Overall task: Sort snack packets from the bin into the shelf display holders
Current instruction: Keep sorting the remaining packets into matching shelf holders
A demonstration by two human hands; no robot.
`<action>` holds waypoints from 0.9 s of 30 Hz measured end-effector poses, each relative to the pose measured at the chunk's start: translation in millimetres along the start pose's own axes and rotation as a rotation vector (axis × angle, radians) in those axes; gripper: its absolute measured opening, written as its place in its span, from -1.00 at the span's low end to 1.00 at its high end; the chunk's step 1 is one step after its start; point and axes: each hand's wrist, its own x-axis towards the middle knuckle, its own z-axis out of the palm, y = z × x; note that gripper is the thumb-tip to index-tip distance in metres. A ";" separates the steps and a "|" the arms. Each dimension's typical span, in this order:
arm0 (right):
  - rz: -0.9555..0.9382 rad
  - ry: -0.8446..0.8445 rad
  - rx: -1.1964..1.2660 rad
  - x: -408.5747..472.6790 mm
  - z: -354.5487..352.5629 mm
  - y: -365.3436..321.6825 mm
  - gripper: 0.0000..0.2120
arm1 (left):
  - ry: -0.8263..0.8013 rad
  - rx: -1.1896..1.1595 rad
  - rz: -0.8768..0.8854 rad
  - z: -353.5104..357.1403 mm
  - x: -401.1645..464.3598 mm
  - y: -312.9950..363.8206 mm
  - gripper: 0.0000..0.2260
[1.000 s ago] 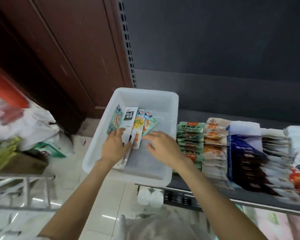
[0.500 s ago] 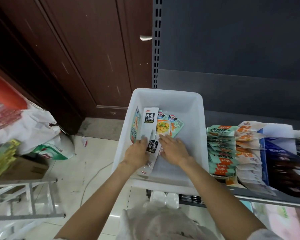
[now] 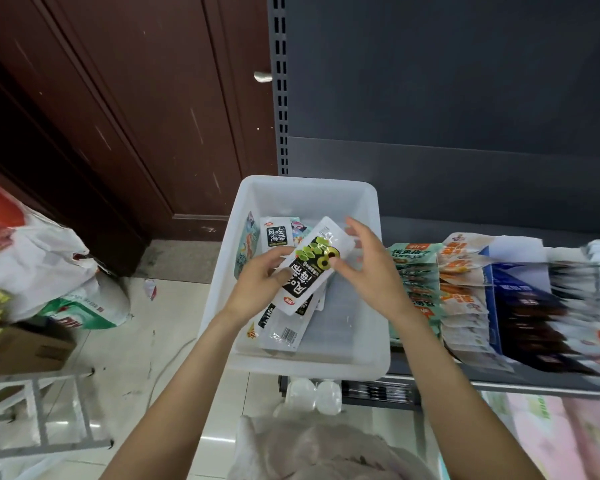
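The dark grey metal shelf (image 3: 464, 216) ran off to the right of both hands, its rows of display holders packed with green, orange and dark snack packets (image 3: 464, 292) lying just beyond the right forearm. Directly beneath the hands sat the white translucent plastic bin (image 3: 378, 355), its near right floor bare and a few packets left against its far left wall, ahead of the left hand. What had changed was plain: half a second before, both hands were down among the packets, pressing and sorting flat in the bin; now a long white packet with black lettering and green rings (image 3: 310, 268) was lifted clear, tilted up toward the far right. That meant the picking step looked finished for this one, and carrying it to a holder on the right seemed the likely next step. The left hand (image 3: 257, 285) gripped it low on its left side, thumb curled across the printed face, with more packets (image 3: 284, 327) held stacked below it. The right hand (image 3: 367, 268) pinched the packet's right edge between thumb and a fingertip, the other fingers spread loosely upward. A second white packet with black lettering (image 3: 276, 233) lay just beyond the left fingertips.
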 end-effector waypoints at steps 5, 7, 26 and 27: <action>-0.038 -0.051 0.015 -15.0 -51.8 -2.6 -0.56 | -0.095 0.095 0.117 17.6 -2.1 31.3 -0.71; -0.028 0.109 0.179 -27.3 -77.3 2.6 -0.69 | -0.060 -0.030 0.107 32.2 -1.1 48.0 -0.66; -0.121 0.529 -0.183 -75.9 -332.2 100.5 -0.65 | -0.150 0.184 0.738 329.4 55.3 213.3 -0.91; -0.127 0.523 -0.120 -74.3 -337.9 107.6 -0.69 | -0.134 0.157 0.744 336.1 56.8 212.6 -0.91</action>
